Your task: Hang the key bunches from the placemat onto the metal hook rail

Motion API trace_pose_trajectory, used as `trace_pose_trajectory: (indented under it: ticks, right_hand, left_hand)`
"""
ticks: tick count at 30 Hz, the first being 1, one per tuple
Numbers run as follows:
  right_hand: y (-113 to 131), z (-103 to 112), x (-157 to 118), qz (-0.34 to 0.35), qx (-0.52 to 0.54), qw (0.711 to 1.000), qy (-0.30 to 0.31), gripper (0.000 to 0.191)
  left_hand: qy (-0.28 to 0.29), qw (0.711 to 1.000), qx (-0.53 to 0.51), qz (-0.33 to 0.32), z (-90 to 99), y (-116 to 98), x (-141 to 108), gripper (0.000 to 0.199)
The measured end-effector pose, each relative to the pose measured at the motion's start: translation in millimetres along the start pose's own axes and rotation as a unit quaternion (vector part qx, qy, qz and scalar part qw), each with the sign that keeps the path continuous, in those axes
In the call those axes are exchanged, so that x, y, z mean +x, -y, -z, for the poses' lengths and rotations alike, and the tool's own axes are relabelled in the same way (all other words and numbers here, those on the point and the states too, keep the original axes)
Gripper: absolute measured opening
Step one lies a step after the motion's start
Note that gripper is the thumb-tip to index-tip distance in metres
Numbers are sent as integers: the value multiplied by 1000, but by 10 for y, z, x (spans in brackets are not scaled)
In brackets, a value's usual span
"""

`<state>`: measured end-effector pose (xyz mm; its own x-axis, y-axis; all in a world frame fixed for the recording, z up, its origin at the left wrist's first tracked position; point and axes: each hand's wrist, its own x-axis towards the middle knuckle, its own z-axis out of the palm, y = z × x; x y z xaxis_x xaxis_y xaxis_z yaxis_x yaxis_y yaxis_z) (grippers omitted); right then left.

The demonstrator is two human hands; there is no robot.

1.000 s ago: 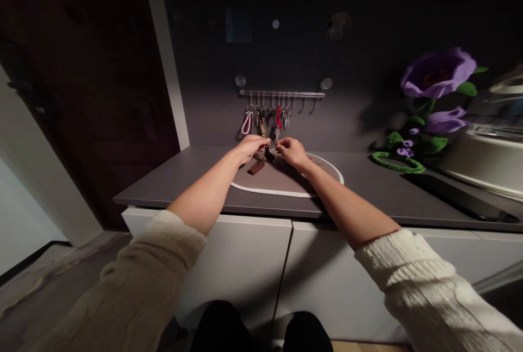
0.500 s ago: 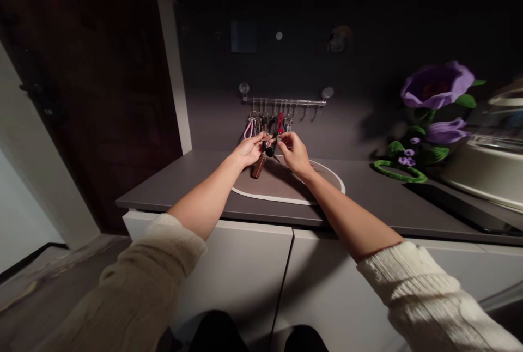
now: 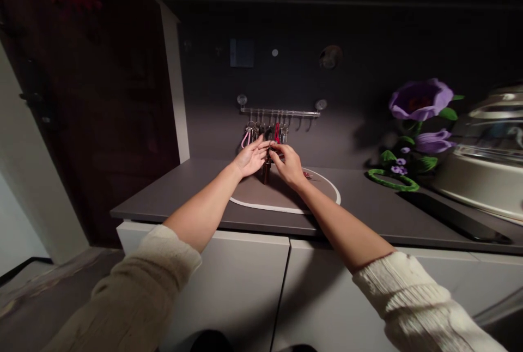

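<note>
A bunch of keys with a brown fob (image 3: 266, 173) hangs between my hands, over a brown oval mat (image 3: 286, 199) with a white rim. My right hand (image 3: 288, 165) pinches the bunch near its top. My left hand (image 3: 251, 159) is palm up beside it, fingers spread and reaching to the bunch. Just behind them, several key sets hang from a clear hook rail (image 3: 281, 113), among them a pink loop (image 3: 245, 138) and a red strap (image 3: 277, 132). A small red item (image 3: 308, 175) lies on the mat, right of my right hand.
Purple flowers (image 3: 420, 100) with a green ring base (image 3: 392, 180) stand on the grey counter (image 3: 155, 188) at the right. Beyond are a flat black object (image 3: 453, 216) and a large cream appliance (image 3: 482, 177). A dark door (image 3: 118, 96) is at the left.
The bunch has moved from my left hand's fingertips to my right hand's, and now hangs more upright. My left hand has opened out. The view has tilted up slightly.
</note>
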<state>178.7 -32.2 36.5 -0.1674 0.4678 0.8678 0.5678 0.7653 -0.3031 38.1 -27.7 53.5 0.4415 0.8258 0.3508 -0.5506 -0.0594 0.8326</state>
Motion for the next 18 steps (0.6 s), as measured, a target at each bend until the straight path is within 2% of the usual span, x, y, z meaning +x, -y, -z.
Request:
trace_pose_trajectory:
  ticks: [8,14,18]
  right_hand:
    - [-22,22,-2,-43,6,999,-31,24]
    - [-19,45,-8,-45,21,997,-54,22]
    - [-8,59,-6,-58,25,996,-69,21]
  left_hand:
    - [97,993,68,22,-60,19,-50,58]
    - [90,989,115,20,-63,18,-41,59]
    - [91,990,107,18,-58,12,-29,60]
